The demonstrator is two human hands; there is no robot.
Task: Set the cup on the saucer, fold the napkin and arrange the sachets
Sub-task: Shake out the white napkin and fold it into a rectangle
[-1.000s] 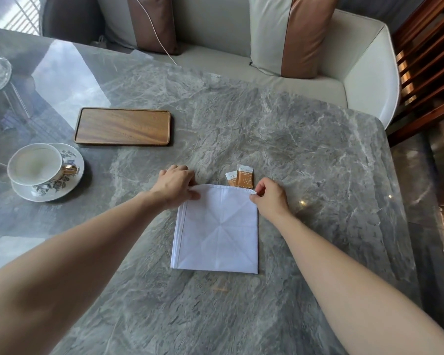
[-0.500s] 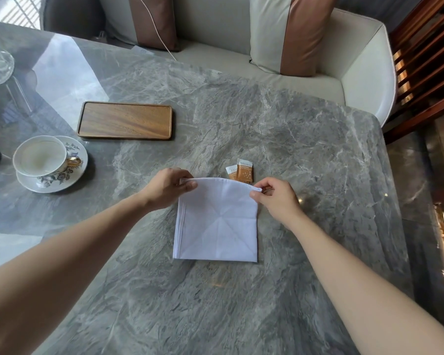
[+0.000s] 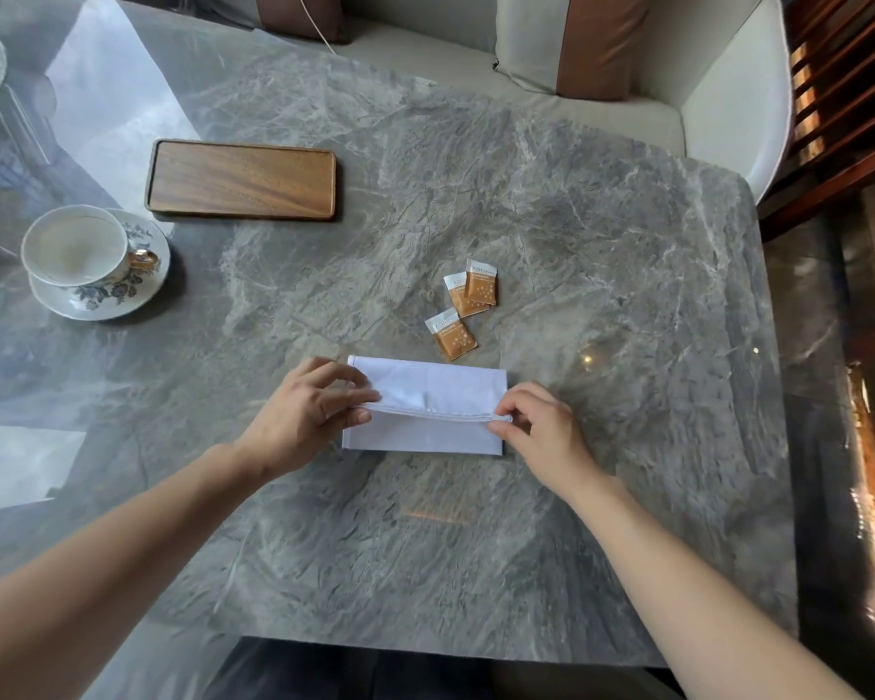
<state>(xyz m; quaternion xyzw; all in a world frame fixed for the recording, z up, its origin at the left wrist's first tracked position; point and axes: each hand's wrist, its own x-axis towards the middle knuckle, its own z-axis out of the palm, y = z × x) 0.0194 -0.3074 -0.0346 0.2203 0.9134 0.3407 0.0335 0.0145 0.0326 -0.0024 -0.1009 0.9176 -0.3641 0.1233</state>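
The white cloth napkin (image 3: 428,411) lay near the front of the grey marble table (image 3: 602,255). The left hand (image 3: 304,414) and right hand (image 3: 541,431) pinched its hemmed edge. Three glossy orange sachets (image 3: 468,310) lay just beyond.

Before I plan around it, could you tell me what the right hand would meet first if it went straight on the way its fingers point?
Likely the left hand: the right hand points leftward along the napkin edge both pinch.
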